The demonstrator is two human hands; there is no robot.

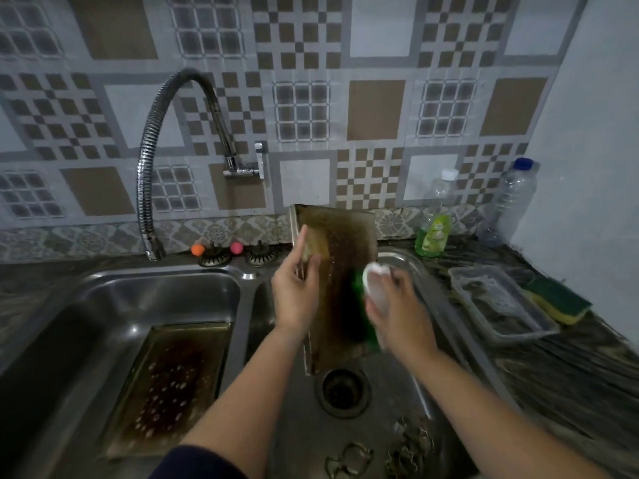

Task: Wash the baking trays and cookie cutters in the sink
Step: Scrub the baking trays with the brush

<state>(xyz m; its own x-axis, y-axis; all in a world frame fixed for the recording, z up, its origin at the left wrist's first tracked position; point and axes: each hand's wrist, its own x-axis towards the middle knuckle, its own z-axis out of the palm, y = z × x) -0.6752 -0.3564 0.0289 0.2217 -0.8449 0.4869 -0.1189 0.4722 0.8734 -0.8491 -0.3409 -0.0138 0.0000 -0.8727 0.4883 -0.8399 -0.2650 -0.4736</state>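
Left hand (294, 292) fingers grip upright tray (340, 271); right hand (397, 305) fingers clutch sponge (375, 288).

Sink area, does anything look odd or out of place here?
Nothing spilled or broken. The dark-stained metal baking tray stands tilted over the round drain, steadied by the left hand while the right hand scrubs.

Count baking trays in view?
2. One baking tray stands tilted in the right basin, steadied by the left hand; the other tray lies flat in the left basin. None visibly hidden.
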